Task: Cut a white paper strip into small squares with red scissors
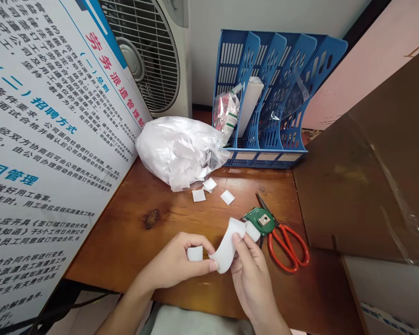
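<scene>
A curling white strip (226, 246) stretches between my two hands above the wooden table. My left hand (181, 260) pinches its left part between thumb and fingertips, and a white end (194, 253) shows inside the curve of those fingers. My right hand (248, 265) grips the strip farther along with thumb and fingers, where it bends over toward the right. Just beyond my right hand lies a green tape measure (261, 219), resting against scissors (287, 246) with red handles. Small white squares (227, 197) lie loose on the table beyond my hands.
A clear plastic bag (153, 144) full of white pieces lies open toward the table. Behind it stand a fan (150, 56) and a blue file rack (268, 156) holding a packet (226, 116) and a white box (250, 102). A printed board (56, 139) borders the left, a brown panel (363, 153) the right.
</scene>
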Action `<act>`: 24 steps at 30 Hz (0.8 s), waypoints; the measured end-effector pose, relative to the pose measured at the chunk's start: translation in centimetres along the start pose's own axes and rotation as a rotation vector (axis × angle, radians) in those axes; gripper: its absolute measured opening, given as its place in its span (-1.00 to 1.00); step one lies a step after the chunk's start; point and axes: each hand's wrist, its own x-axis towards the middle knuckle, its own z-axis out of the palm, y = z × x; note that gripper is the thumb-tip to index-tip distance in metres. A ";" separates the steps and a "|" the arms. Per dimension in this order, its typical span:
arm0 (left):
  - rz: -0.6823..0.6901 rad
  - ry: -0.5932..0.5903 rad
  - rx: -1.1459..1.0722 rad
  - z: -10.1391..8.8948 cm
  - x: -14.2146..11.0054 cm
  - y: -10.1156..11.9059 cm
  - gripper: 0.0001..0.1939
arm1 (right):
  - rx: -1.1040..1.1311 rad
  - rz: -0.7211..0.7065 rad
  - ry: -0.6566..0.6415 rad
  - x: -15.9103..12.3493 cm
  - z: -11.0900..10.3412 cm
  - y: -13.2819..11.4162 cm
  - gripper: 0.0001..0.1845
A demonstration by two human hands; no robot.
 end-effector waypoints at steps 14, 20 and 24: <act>0.140 0.223 0.168 0.5 -0.7 0.1 -0.04 | -0.364 -0.077 -0.032 0.4 -1.2 2.0 -0.63; 0.064 0.321 0.363 1.4 0.4 1.9 0.45 | -0.146 0.058 -0.204 -0.3 0.4 1.6 -0.63; 0.031 0.236 0.420 1.3 0.8 2.3 0.39 | -0.070 0.165 -0.262 -0.2 0.4 0.9 -0.63</act>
